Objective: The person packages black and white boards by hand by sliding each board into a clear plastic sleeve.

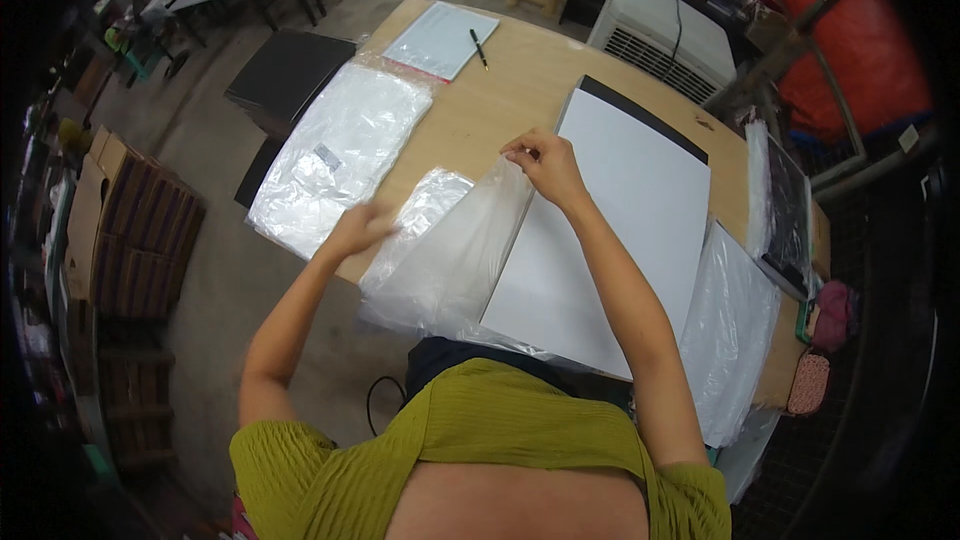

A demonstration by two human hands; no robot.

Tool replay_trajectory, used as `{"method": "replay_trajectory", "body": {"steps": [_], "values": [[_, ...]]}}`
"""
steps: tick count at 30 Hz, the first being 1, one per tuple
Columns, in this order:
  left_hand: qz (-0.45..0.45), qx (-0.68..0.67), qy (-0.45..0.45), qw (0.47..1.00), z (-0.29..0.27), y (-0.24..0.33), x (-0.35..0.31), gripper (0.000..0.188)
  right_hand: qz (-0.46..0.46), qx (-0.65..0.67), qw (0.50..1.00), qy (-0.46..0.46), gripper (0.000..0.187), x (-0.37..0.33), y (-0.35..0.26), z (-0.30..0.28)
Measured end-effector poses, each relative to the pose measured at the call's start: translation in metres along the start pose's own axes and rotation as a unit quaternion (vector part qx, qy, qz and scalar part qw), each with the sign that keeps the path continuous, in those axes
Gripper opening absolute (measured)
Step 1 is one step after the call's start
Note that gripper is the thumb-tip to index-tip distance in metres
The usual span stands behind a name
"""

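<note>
My right hand [543, 162] pinches the upper corner of a clear plastic bag [455, 255], lifting it so that the film slopes down toward the table's near edge. Smeared by motion, my left hand [362, 228] is at the bag's left side; whether it touches the film I cannot tell. Right of the bag lies a large white board [610, 210] with a black strip along its far end. A stack of clear plastic bags [345, 145] covers the table's left side, close to my left hand.
The wooden table [480, 120] holds a white pad [440, 40] and a pen [479, 50] at its far end. More plastic-wrapped sheets [730, 315] lie on the right. A black box [290, 75] stands left of the table, stacked cartons [145, 230] farther left.
</note>
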State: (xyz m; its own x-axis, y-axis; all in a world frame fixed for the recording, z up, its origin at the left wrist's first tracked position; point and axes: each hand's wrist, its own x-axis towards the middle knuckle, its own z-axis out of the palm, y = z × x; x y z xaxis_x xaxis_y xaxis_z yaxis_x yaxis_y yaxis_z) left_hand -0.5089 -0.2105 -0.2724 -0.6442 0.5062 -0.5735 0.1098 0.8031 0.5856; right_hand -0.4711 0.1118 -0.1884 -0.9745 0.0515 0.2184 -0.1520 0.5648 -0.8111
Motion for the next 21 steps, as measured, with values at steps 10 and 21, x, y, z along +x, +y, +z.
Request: {"method": "replay_trajectory", "body": {"steps": [10,21], "values": [[0.053,-0.449,0.043,0.891,0.018,0.028,0.085,0.049,-0.065,-0.062,0.996,0.019,0.008,-0.007,0.008,-0.005],[0.313,0.363,-0.114,0.87,0.103,-0.034,-0.041,0.079,0.095,0.139,0.984,-0.052,0.009,-0.017,0.004,-0.019]]}}
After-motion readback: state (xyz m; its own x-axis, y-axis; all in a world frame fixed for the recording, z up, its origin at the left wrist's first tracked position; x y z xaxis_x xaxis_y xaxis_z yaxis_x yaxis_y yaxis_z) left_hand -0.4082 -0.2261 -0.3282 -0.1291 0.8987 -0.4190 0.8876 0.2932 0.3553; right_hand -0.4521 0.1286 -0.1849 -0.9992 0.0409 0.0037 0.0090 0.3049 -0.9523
